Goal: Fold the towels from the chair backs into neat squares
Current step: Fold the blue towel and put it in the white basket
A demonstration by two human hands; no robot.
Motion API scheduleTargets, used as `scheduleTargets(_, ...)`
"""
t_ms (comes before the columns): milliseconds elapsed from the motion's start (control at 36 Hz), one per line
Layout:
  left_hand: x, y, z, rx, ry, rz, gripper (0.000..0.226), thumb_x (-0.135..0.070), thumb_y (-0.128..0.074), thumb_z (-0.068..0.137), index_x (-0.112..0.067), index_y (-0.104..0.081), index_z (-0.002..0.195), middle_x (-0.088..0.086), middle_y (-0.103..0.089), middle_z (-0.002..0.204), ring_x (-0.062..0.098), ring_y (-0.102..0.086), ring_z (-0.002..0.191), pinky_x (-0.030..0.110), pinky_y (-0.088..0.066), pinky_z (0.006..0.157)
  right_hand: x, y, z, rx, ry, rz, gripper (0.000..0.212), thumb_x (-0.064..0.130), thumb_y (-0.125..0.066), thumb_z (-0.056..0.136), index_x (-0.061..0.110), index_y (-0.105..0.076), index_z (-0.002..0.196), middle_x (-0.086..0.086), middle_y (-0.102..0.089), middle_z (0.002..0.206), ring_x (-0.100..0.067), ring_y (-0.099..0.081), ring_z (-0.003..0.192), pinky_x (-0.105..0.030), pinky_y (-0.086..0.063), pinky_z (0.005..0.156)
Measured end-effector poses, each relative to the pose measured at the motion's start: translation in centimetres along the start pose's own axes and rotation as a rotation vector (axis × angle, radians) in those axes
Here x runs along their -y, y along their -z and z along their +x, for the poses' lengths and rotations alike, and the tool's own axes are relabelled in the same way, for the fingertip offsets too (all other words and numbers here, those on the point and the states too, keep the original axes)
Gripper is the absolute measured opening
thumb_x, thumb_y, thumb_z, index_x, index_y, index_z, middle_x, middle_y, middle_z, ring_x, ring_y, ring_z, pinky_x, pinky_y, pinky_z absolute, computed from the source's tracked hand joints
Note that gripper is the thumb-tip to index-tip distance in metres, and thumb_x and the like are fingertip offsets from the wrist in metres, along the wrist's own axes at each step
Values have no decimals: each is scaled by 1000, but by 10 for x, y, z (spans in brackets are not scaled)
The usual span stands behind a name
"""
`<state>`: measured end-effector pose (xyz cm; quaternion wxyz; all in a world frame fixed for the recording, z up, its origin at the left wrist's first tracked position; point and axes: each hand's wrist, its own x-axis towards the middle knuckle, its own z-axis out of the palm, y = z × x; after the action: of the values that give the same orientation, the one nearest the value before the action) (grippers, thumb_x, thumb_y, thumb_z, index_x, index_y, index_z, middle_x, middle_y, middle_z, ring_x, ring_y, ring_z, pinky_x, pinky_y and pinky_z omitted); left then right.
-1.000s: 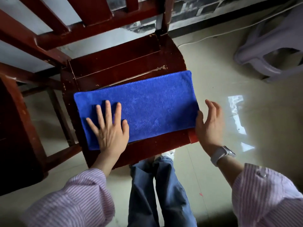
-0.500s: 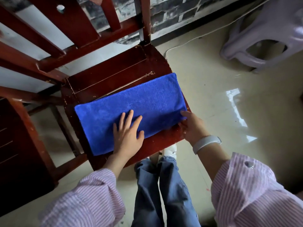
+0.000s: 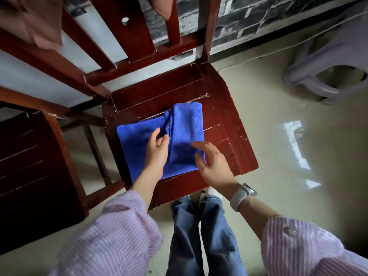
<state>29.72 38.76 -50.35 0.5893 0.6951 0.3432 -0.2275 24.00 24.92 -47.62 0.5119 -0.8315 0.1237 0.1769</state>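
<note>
A blue towel [image 3: 139,140] lies on the seat of a red-brown wooden chair [image 3: 229,124]. Its right part is folded over to the left as a flap [image 3: 187,124], whose free edge stands a little bunched near the middle. My left hand [image 3: 157,150] rests on the towel's middle, finger and thumb curled at the flap's free edge, pinching it. My right hand [image 3: 211,162] lies with relaxed, spread fingers on the flap's near right corner.
Brownish cloths hang on the chair backs at the top left [image 3: 37,22] and top middle [image 3: 163,6]. A second dark chair [image 3: 29,166] stands at the left. A lavender plastic stool [image 3: 328,72] and a white cable [image 3: 249,60] are on the floor.
My right hand carried the towel's right end over to the left, so the long strip is now folded about in half. My left hand went from pressing flat to curling at the flap's edge.
</note>
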Motion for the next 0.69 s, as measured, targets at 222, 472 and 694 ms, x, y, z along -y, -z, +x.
scheduleTargets(222,1,-20,13,-97,-97,183,17,-15,-64,82,-11,-59,97,7,-62,93,16,-56,85,28,-43,81,-23,1,20,68,-20,-215,46,5,-38,92,11,-40,137,0,-23,153,-13,-25,139,-14,-21,105)
scheduleTargets(472,-9,-35,18,-174,22,157,37,-12,-71,74,-6,-63,110,10,-66,109,23,-62,101,31,-48,90,-19,2,17,11,-7,-260,41,8,-37,91,12,-50,129,2,-39,145,-16,-38,132,-21,-31,101)
scheduleTargets(694,1,15,-6,-120,-93,-71,20,-1,-63,80,-15,-61,95,0,-64,86,8,-59,78,13,-47,68,2,-19,17,21,203,-444,49,20,-30,87,12,-46,133,-18,-38,144,-38,-35,132,-48,-33,106)
